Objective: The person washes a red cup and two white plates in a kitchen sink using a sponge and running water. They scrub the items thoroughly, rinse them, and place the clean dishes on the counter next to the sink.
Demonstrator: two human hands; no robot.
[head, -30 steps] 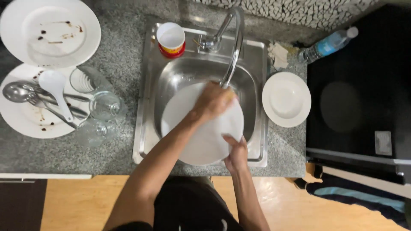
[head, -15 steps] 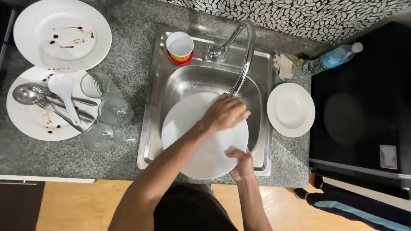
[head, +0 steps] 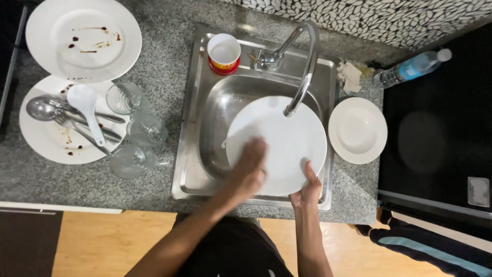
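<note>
A large white plate is tilted over the steel sink, under the curved faucet. My right hand grips the plate's lower rim, thumb on its face. My left hand lies flat against the lower left of the plate's face. It is blurred by motion, so whatever is under its fingers is hidden.
A red and white cup stands on the sink's back ledge. To the left are two dirty plates, spoons and a fork, and three glasses. A clean bowl-plate, a water bottle and a black cooktop lie to the right.
My left hand slid from the plate's upper right down to its lower left. My right hand kept its hold on the rim.
</note>
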